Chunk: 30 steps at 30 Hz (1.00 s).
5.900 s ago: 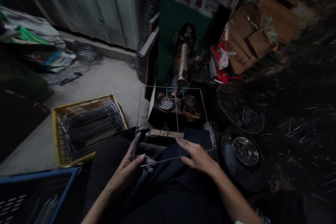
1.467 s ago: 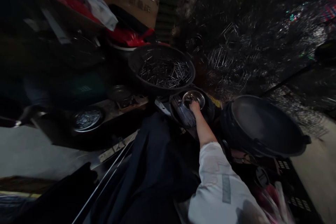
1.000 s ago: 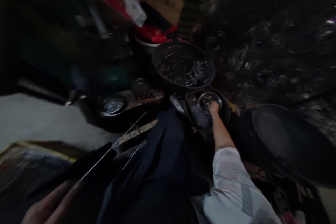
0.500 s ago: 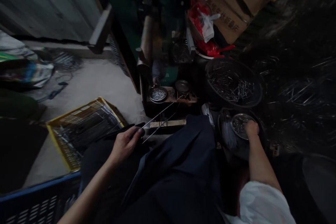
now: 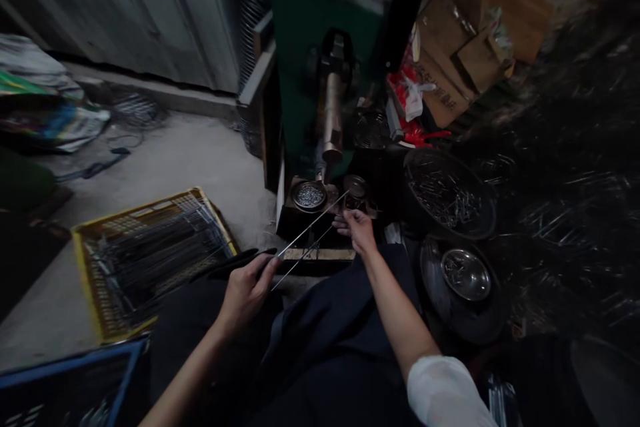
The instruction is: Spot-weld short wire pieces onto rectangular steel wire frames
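Two thin metal rods (image 5: pixel 311 227) slant up and away from my left hand (image 5: pixel 249 285), whose fingers are closed on the near end of one of them. The rods' far ends reach toward a small fixture (image 5: pixel 361 203) on the machine's work ledge. My right hand (image 5: pixel 356 229) is beside that fixture, thumb and fingers pinched together; what they hold is too small to make out. A round dish of small shiny metal pieces (image 5: pixel 309 195) sits on the ledge to the left. Behind the fixture is a dark round lid-like disc (image 5: pixel 355 185).
A green machine (image 5: pixel 300 80) stands ahead. To the right are a wide black basin of metal parts (image 5: pixel 487 221) and a steel bowl (image 5: pixel 477 277). On the left stand a yellow crate of rods (image 5: pixel 85 280) and a blue crate (image 5: pixel 65 367).
My right hand has left the steel bowl at the right and moved left to the fixture. The view has shifted, while my left hand keeps its grip on the rod.
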### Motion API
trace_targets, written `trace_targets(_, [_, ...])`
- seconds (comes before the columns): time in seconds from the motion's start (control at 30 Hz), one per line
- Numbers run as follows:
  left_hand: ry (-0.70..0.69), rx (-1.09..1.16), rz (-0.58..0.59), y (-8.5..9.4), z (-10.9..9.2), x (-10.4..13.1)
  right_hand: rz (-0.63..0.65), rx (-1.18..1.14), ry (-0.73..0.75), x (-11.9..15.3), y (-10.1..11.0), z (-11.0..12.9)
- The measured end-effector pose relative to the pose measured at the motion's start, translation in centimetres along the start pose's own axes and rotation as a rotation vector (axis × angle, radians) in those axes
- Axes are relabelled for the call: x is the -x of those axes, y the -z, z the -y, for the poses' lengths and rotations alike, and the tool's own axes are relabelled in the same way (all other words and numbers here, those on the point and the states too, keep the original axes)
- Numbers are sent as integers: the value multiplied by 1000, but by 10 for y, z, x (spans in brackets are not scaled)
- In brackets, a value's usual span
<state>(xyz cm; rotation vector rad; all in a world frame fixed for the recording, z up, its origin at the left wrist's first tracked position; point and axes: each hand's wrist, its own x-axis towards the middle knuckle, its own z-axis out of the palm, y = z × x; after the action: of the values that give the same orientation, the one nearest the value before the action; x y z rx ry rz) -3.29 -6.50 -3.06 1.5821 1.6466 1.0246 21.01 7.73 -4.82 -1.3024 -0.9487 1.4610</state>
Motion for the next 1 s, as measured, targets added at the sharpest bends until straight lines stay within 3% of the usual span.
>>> trace_targets(0.1, [10, 19, -29, 8, 4, 5, 23, -198, -62, 2, -39, -7])
trace_targets(0.27, [13, 55, -44, 18, 13, 10, 9, -345, -73, 6, -67, -1])
trace_targets(0.7, [-146, 58, -101, 23, 14, 5, -38, -393, 12, 12, -79, 15])
trace_targets(1.0, [-146, 34, -101, 29, 9, -7, -27, -437, 33, 4, -84, 29])
